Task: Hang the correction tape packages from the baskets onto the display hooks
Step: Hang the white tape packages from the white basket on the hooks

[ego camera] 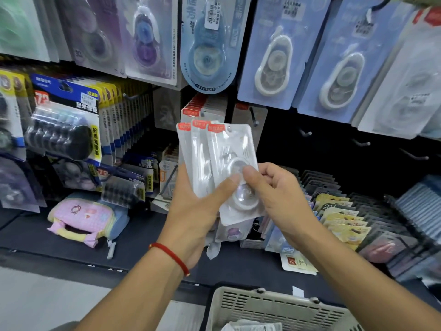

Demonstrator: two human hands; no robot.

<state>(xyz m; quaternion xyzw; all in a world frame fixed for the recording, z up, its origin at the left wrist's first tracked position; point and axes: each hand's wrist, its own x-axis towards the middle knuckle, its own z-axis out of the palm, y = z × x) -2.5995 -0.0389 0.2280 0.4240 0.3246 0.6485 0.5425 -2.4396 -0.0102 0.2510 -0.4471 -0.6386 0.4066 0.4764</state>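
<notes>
Clear plastic with red header strips: three correction tape packages [214, 158] fan out upright, just in front of the display hooks [254, 119]. The left hand [193, 211] grips the fan from below, thumb pressed across the front. The right hand [276, 194] pinches the frontmost pack at its round blister bubble. Matching red-topped packs [198, 111] hang right behind the fan. Below the hooks runs a dark shelf [143, 242], and a pastel pouch [83, 218] lies on it off to the left. A grey slotted basket [274, 309] sits beneath the shelf edge.
</notes>
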